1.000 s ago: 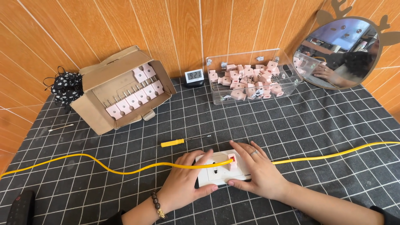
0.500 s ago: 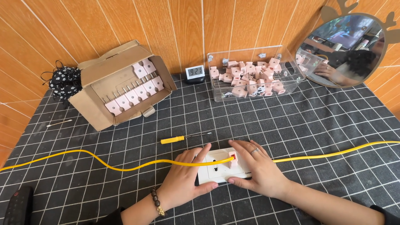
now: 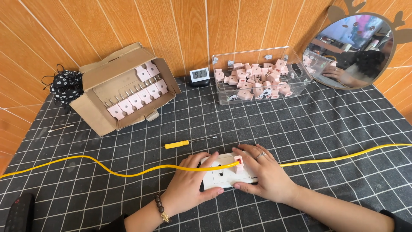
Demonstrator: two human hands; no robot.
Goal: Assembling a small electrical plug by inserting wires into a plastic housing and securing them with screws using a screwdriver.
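Unmoved: white socket plate (image 3: 223, 175) between both hands' grip.

Gridded black tablecloth (image 3: 326, 129) under screwdriver (image 3: 178, 144)

Ahead of the hands, a yellow screwdriver (image 3: 182, 144) lies close, with bare cloth beyond it up to the cardboard box (image 3: 124, 88) and clear bin (image 3: 262, 77). A yellow cable (image 3: 107, 169) runs out low on both sides.
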